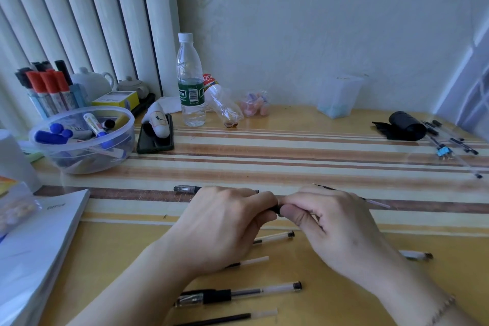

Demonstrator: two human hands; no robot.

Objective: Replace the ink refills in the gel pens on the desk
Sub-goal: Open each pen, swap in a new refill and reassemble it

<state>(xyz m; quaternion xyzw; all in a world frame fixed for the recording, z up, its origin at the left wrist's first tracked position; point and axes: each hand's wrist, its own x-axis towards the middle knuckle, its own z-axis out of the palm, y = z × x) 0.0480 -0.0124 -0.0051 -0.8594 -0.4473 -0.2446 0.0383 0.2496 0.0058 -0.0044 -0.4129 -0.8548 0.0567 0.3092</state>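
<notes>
Left hand: your left hand (225, 222) lies knuckles-up over the table's middle, fingers curled round a dark pen section (275, 209) that shows only as a short black stub between both hands.
Right hand: your right hand (336, 222) meets the left at the fingertips, thumb and forefinger pinching the same piece; a thin refill (375, 202) sticks out past its knuckles toward the right.
Grip state: both grips are narrow and closed on the pen piece; which part each one holds is hidden by the fingers.
Work item location: held just above the striped band of the table (291, 156), near the front centre.
Other pens: a capped pen (188, 189) lies just beyond the left hand; a complete gel pen (238, 294) lies between your forearms, with loose refills (225, 319) and clear barrels (275, 237) round it.
Open room: bare striped surface stretches beyond the hands toward the wall.
Left edge: a clear bowl of markers (82, 140), a phone (155, 137) and a stack of paper (34, 246) crowd that side.
Back edge: a water bottle (191, 82) stands upright near the wall.
Right edge: a black roll (407, 126) and more refills (449, 145) lie well apart from your hands.
</notes>
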